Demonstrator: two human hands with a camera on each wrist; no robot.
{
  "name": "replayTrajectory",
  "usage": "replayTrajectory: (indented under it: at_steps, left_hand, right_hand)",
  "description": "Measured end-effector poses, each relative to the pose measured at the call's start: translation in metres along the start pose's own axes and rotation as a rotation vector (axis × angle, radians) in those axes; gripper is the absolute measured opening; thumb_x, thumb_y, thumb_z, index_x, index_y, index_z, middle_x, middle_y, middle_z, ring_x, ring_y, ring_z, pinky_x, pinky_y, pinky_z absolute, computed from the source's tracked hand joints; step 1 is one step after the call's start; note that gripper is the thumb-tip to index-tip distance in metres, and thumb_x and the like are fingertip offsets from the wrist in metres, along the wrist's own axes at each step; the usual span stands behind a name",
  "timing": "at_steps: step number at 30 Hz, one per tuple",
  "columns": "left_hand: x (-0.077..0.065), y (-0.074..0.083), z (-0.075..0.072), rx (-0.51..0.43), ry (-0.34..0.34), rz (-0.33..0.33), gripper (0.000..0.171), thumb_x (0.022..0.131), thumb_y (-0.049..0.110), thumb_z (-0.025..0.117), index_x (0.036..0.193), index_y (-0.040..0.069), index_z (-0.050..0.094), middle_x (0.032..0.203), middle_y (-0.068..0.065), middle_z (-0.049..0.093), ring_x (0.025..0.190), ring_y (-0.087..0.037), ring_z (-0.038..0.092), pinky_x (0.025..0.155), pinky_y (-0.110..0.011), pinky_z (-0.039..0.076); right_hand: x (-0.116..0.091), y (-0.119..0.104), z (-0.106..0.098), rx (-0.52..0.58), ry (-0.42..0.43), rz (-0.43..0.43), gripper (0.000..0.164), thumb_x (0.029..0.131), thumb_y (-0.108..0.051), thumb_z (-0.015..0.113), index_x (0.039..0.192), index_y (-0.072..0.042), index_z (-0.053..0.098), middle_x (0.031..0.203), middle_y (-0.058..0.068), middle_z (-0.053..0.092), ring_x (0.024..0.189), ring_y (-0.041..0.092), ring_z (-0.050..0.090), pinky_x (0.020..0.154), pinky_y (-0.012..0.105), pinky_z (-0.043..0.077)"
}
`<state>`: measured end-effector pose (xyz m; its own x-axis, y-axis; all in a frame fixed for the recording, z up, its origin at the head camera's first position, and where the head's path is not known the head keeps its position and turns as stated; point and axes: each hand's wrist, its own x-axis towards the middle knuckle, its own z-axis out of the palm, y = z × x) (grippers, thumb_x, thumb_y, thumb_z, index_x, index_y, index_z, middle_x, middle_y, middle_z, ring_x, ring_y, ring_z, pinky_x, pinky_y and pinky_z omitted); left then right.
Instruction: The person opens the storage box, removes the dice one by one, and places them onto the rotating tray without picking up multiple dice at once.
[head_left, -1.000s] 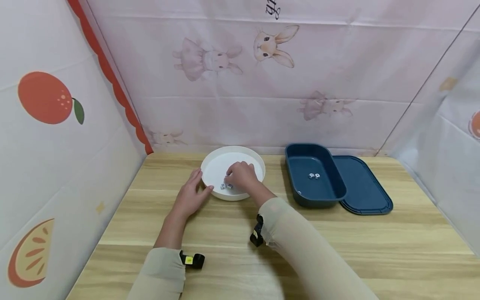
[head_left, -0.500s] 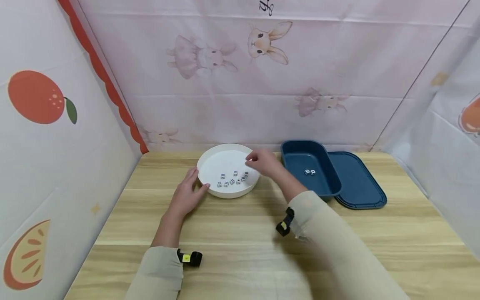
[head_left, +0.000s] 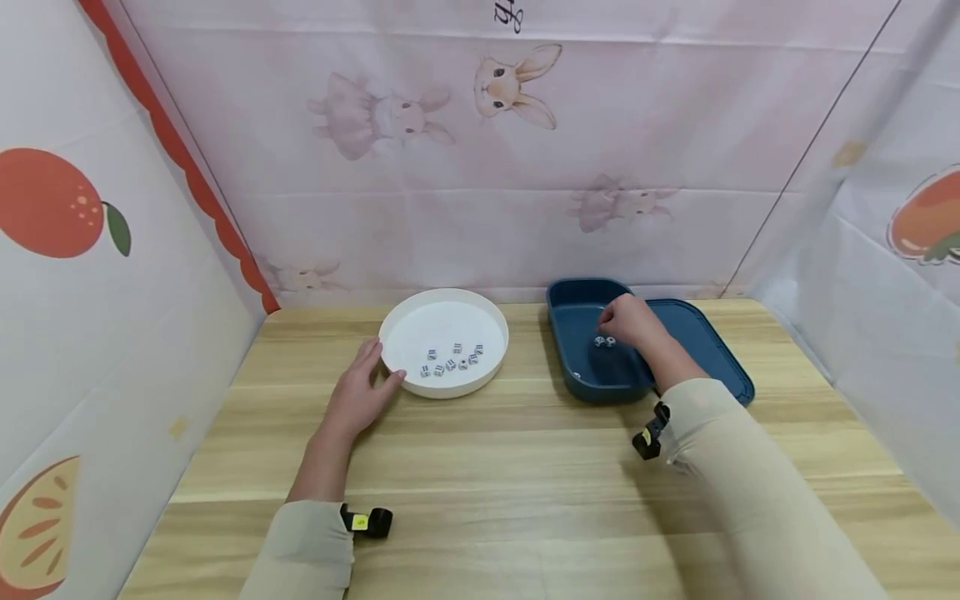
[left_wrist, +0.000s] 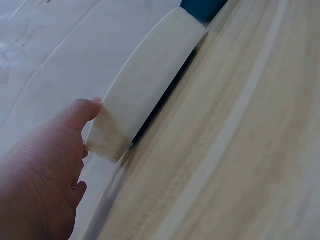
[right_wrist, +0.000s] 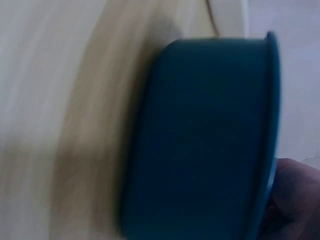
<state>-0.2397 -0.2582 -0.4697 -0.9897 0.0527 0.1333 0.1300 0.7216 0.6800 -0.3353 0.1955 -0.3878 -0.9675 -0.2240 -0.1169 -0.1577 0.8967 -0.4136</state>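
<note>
A round white shallow dish [head_left: 444, 392] with several white dice [head_left: 451, 365] inside stands at the back of the table, left of centre. My left hand [head_left: 362, 393] rests at its left edge, thumb and fingers spread and touching the rim; the left wrist view shows the thumb [left_wrist: 90, 107] against the dish wall [left_wrist: 145, 75]. Over a dark blue box [head_left: 558, 333], my right hand [head_left: 633, 323] has its fingertips pinched together on what seems to be a die, mostly hidden. Two dice [head_left: 604, 342] lie on the box floor below it.
A flat blue lid [head_left: 708, 342] lies right of the box, partly under the right arm. Behind the table hangs a pink cloth [head_left: 420, 233] printed with rabbits, close to dish and box. The box wall [right_wrist: 200, 140] blocks most of the right wrist view.
My right hand has moved right, from inside the white dish to over the blue box. The dice it covered now show. My left hand stays at the dish rim.
</note>
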Motion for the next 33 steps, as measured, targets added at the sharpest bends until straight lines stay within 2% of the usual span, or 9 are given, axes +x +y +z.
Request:
replayTrajectory:
  at_steps: [4,6,10,18,22,26,29,33]
  left_hand:
    - [-0.002,-0.001,-0.001,0.002,0.002,0.003,0.082,0.094,0.050,0.060,0.154,0.003,0.029,0.164,-0.012,0.021,0.152,-0.028,0.015,0.122,-0.051,0.019]
    - [-0.003,-0.002,-0.001,0.000,0.004,0.002,0.083,0.094,0.051,0.060,0.154,0.003,0.029,0.164,-0.012,0.021,0.152,-0.028,0.015,0.122,-0.051,0.020]
    - [-0.004,0.000,-0.003,-0.005,0.002,-0.004,0.083,0.094,0.051,0.060,0.154,0.003,0.030,0.164,-0.013,0.021,0.152,-0.029,0.016,0.122,-0.052,0.020]
    - [-0.002,0.000,-0.002,-0.017,0.002,-0.003,0.082,0.094,0.049,0.062,0.153,0.003,0.031,0.163,-0.014,0.021,0.152,-0.030,0.015,0.122,-0.052,0.019]
    - [-0.003,-0.002,-0.001,-0.021,-0.002,-0.012,0.082,0.094,0.049,0.062,0.154,0.004,0.030,0.164,-0.012,0.021,0.152,-0.029,0.014,0.122,-0.052,0.019]
    - [-0.002,-0.004,-0.001,-0.015,0.006,-0.008,0.082,0.093,0.050,0.062,0.153,0.003,0.031,0.163,-0.013,0.022,0.152,-0.030,0.015,0.122,-0.053,0.020]
    - [-0.001,-0.004,-0.001,-0.019,0.011,-0.002,0.082,0.093,0.050,0.062,0.153,0.002,0.031,0.163,-0.014,0.022,0.152,-0.031,0.015,0.122,-0.054,0.019]
    - [-0.001,-0.004,-0.002,-0.014,0.005,-0.011,0.082,0.093,0.050,0.062,0.154,0.004,0.030,0.163,-0.013,0.021,0.152,-0.030,0.015,0.122,-0.053,0.019]
  right_hand:
    - [0.002,0.009,0.006,-0.046,-0.050,0.059,0.020,0.091,-0.020,0.069,0.094,-0.003,0.078,0.097,0.014,0.075,0.087,0.028,0.067,0.086,0.050,0.054]
    - [0.004,0.009,0.010,-0.061,-0.062,0.083,0.023,0.090,-0.025,0.070,0.094,-0.003,0.078,0.098,0.014,0.075,0.088,0.028,0.067,0.079,0.046,0.055]
    - [0.005,0.008,0.017,-0.089,-0.058,0.106,0.028,0.090,-0.029,0.071,0.096,-0.003,0.078,0.101,0.015,0.074,0.089,0.027,0.067,0.079,0.045,0.056]
    - [0.007,0.011,0.029,-0.099,-0.053,0.135,0.028,0.093,-0.026,0.067,0.102,-0.001,0.075,0.103,0.017,0.073,0.089,0.028,0.068,0.079,0.047,0.056]
    - [0.006,0.013,0.032,-0.081,-0.020,0.118,0.026,0.094,-0.024,0.065,0.103,-0.001,0.074,0.106,0.018,0.072,0.091,0.030,0.068,0.080,0.047,0.057]
    - [0.005,0.007,0.029,-0.045,0.059,0.081,0.024,0.094,-0.022,0.064,0.104,-0.002,0.073,0.108,0.018,0.071,0.092,0.030,0.066,0.080,0.047,0.056]
    - [0.004,0.000,0.023,-0.022,0.114,0.052,0.023,0.094,-0.021,0.064,0.105,-0.003,0.072,0.107,0.018,0.070,0.087,0.028,0.065,0.077,0.046,0.056]
    - [0.002,-0.009,0.018,0.001,0.146,0.013,0.024,0.094,-0.021,0.062,0.107,-0.003,0.070,0.106,0.016,0.069,0.078,0.024,0.065,0.074,0.044,0.056]
